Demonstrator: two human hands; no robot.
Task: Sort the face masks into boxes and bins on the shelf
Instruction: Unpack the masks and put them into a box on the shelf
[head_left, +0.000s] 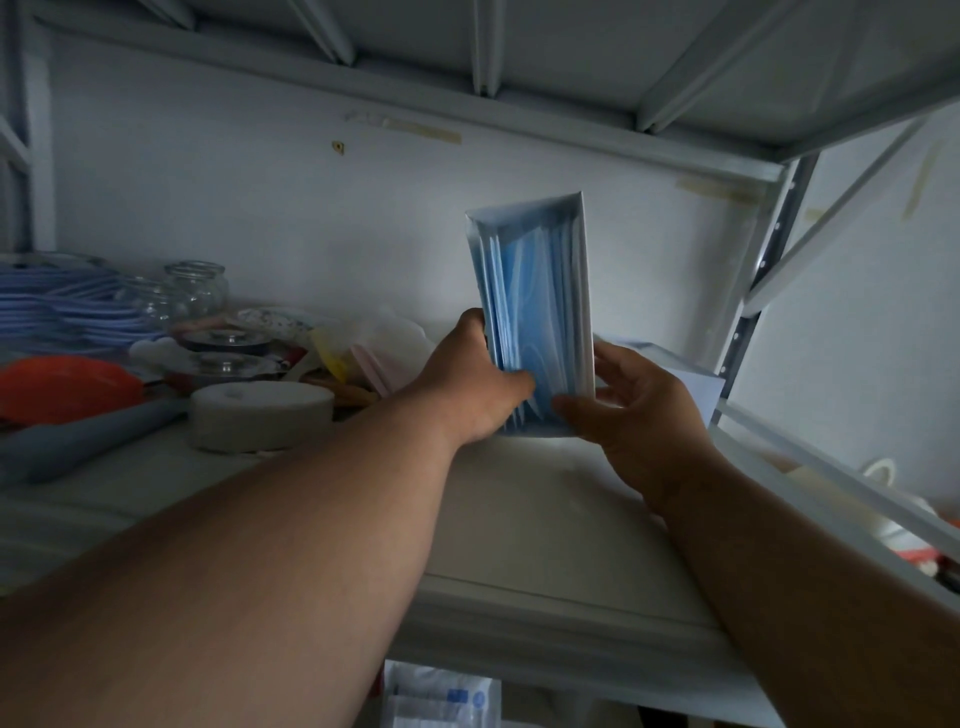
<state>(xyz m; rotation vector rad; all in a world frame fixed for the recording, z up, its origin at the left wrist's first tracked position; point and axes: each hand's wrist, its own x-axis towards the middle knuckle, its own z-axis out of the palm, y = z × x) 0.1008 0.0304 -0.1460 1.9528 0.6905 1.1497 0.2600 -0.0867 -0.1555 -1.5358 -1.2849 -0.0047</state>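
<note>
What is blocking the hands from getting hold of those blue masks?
Nothing visible: the left hand and the right hand both already grip the box of blue masks, held upright above the shelf.

hidden: we lose the mask stack's (535, 312) lower end behind both hands | cut off: packets (441, 696) at bottom edge

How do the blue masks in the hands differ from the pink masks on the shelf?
The blue masks stand upright in a white box, gripped by the left hand and right hand; the pink masks lie loose on the shelf, untouched. The blue stack shows fully; the pink one is partly hidden behind the left hand. Both are stacked.
</note>
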